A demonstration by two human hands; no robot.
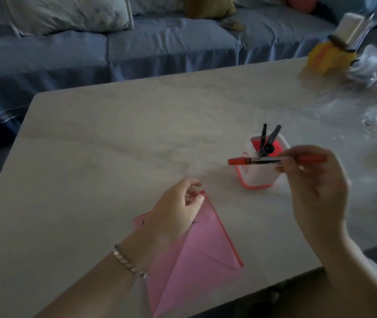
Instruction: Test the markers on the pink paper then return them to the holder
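My right hand (313,177) pinches a red marker (251,161) held level above the table, its cap end pointing left, just in front of the holder. The white holder with red trim (259,174) stands on the table and has black markers (267,140) sticking out of it. The pink paper (196,255) lies folded near the table's front edge, with small dark pen marks on it. My left hand (180,208) rests on the paper's top corner, fingers curled loosely at its edge; what they grip, if anything, is unclear.
The pale marble-look table (118,138) fills the view. A yellow and white object (334,49) and crinkled clear plastic (375,95) lie at its far right corner. A blue sofa (137,47) with cushions runs behind the table.
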